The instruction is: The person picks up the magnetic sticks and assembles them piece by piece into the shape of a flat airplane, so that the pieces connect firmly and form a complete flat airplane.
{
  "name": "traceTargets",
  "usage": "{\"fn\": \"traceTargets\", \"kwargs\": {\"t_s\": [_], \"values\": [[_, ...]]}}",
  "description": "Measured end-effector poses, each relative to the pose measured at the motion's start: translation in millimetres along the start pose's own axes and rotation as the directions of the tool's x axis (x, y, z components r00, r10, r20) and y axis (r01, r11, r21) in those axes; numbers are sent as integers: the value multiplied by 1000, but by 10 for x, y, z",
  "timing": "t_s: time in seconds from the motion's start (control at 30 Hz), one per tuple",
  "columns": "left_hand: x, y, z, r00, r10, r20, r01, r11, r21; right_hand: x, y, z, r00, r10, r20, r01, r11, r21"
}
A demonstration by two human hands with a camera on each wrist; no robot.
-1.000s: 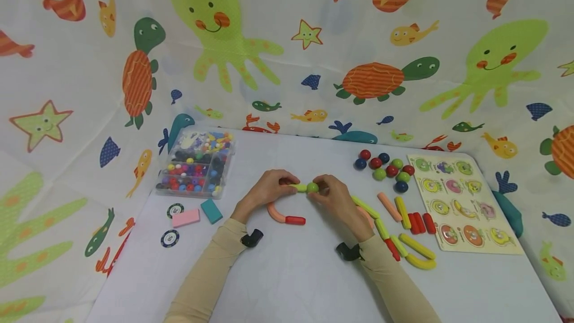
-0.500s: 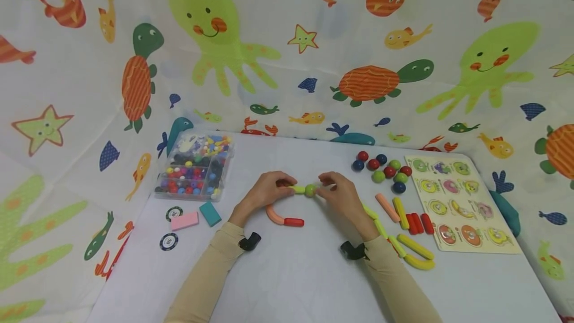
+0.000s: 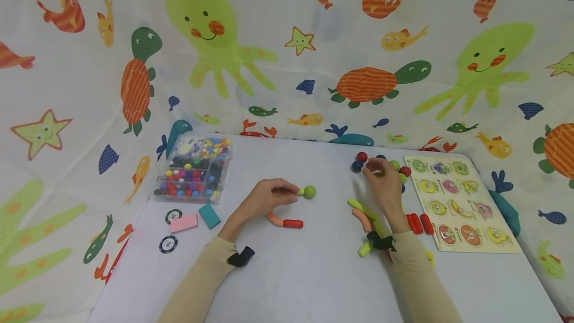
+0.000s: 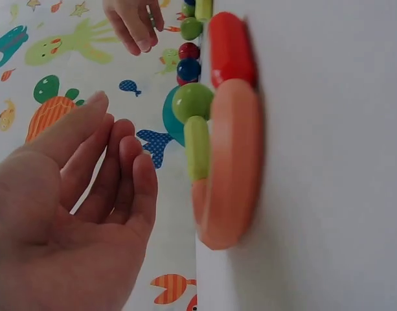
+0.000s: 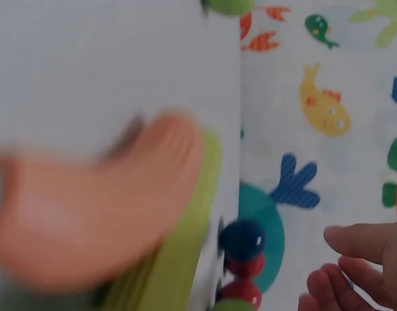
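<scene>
My left hand [image 3: 266,199] hovers with loosely bent fingers beside a short chain of toy pieces, holding nothing. The chain has a red stick [image 3: 293,224], an orange curved piece [image 4: 234,168], a yellow-green stick [image 4: 197,148] and a green ball [image 3: 310,192] at its far end. In the left wrist view a gap shows between the fingers and the chain. My right hand [image 3: 384,183] reaches over the group of loose balls at the back right, fingers loosely bent and nothing between them. A dark blue ball [image 3: 357,166] and a red ball [image 3: 361,156] lie by its fingertips; its fingers partly hide others.
A divided bead box [image 3: 193,167] stands at the back left. Pink [image 3: 184,223] and teal blocks [image 3: 209,216] lie before it with two round chips [image 3: 168,244]. Right of centre are yellow-green pieces [image 3: 365,249] and red sticks [image 3: 427,224], beside a fruit picture board [image 3: 453,198].
My right hand has left the green ball and moved right and back to the loose balls. My left hand has let go of the yellow-green stick, staying close by.
</scene>
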State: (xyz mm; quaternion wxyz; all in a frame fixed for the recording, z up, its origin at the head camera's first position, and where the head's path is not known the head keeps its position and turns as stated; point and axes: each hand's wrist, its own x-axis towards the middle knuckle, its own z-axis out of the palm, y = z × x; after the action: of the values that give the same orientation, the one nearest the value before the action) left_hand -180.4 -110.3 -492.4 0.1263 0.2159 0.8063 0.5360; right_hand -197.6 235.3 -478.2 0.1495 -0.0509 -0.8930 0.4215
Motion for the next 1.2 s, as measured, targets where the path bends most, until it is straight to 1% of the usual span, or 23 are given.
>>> {"fn": "traceTargets", "kwargs": {"t_s": [0.13, 0.2, 0.3, 0.4, 0.5, 0.6, 0.7, 0.77, 0.87, 0.93, 1.03, 1.2], "values": [[-119, -28, 44, 999, -19, 34, 19, 1000, 6, 25, 128, -121, 997, 70, -14, -71, 997, -39], [-168, -52, 65, 998, -30, 51, 29, 999, 20, 34, 179, -152, 996, 89, -11, -89, 995, -51], [-226, -89, 85, 997, -29, 67, 26, 998, 49, 48, 228, -169, 996, 90, -2, -90, 994, -63], [-258, -103, 94, 997, -4, 77, -1, 997, 74, 57, 257, -173, 996, 84, 12, -83, 993, -83], [-268, -95, 103, 995, 39, 97, -48, 994, 95, 58, 271, -179, 996, 85, 39, -81, 991, -110], [-274, -77, 115, 988, 91, 124, -105, 988, 112, 56, 285, -180, 994, 90, 69, -80, 987, -140], [-278, -80, 134, 981, 130, 142, -149, 980, 131, 54, 294, -173, 990, 93, 103, -73, 981, -179], [-281, -80, 143, 979, 137, 150, -158, 978, 138, 52, 295, -170, 988, 89, 124, -62, 977, -204], [-281, -81, 157, 978, 132, 161, -156, 977, 147, 42, 281, -176, 985, 78, 153, -41, 972, -230], [-279, -64, 161, 979, 113, 169, -139, 978, 153, 34, 272, -186, 982, 78, 171, -36, 972, -232], [-271, -46, 176, 978, 110, 180, -142, 974, 175, 28, 268, -200, 977, 85, 195, -36, 971, -238], [-270, -42, 193, 975, 120, 185, -158, 965, 208, 26, 233, -209, 982, 54, 184, -10, 972, -234]]}}
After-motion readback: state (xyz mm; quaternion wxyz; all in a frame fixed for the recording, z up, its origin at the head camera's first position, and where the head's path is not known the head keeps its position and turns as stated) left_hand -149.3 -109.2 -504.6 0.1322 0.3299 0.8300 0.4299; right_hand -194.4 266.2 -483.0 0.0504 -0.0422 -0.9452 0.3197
